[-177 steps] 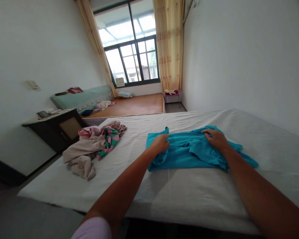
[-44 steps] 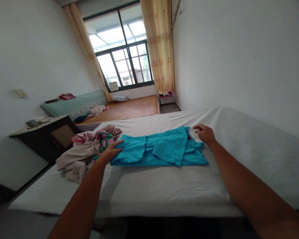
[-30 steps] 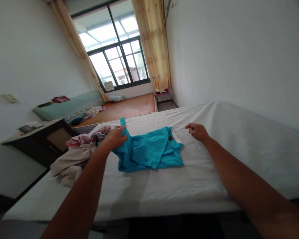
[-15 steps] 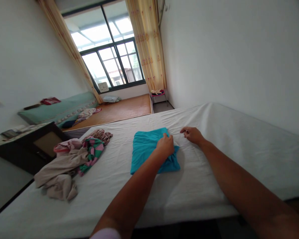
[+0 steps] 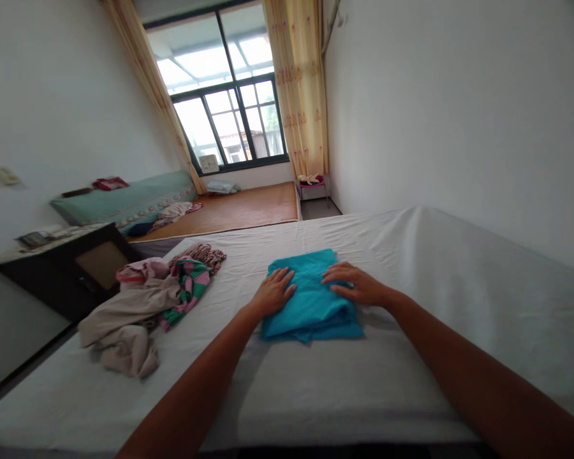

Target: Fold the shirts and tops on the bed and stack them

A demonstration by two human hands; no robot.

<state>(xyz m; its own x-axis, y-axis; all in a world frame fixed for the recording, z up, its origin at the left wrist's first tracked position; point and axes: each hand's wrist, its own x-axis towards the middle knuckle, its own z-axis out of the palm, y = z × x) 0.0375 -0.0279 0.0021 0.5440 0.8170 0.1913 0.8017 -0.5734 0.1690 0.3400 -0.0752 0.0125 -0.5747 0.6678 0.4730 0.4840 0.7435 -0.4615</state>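
Observation:
A blue garment (image 5: 310,303), folded into a rough rectangle, lies on the white sheet (image 5: 325,389) in front of me. What kind of garment it is does not show. My left hand (image 5: 272,292) rests on its left side, palm down with the fingers stretched out. On its right side lies my right hand (image 5: 355,284), fingers apart and reaching over the cloth. Neither hand grips the fabric. The lower edge of the blue cloth is uneven, with a small corner poking out.
To the left lies a heap of clothes: a beige garment (image 5: 129,312), a green and pink patterned piece (image 5: 189,290) and a brown knitted one (image 5: 205,255). A dark cabinet (image 5: 90,268) stands beyond the heap. Behind is a brown-topped bed (image 5: 253,207); a white wall (image 5: 449,115) rises at right.
My left hand has moved from the garment's right side to its left side and spread out. My right hand has come from the sheet onto the garment. The view has shifted slightly.

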